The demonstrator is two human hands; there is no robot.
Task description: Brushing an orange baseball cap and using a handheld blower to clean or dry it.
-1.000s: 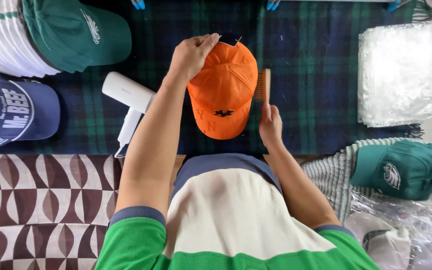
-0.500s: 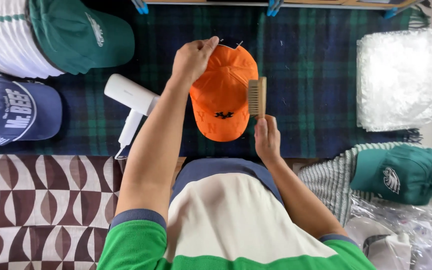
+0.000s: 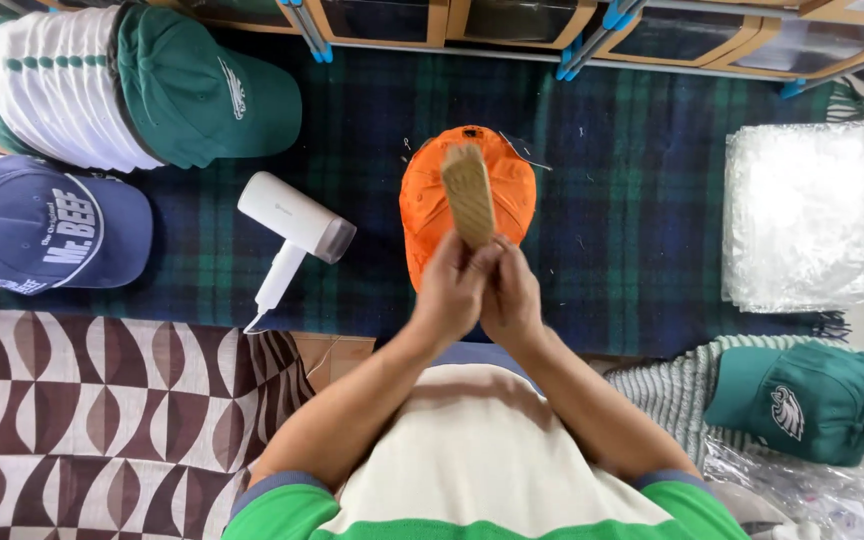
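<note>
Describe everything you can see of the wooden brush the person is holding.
The wooden brush shows its flat, pale-brown back, oblong and grained; bristles are hidden beneath. It points away from the person, over the orange cap on the dark plaid blanket. Its near end sits between the left hand and right hand, which meet around it.

Lighting: bright, even, from overhead; shadows faint. Glare whitens the stack of clear plastic bags (image 3: 812, 215). Motion blur softens my hands; slight wide-angle bending at the edges.
</note>
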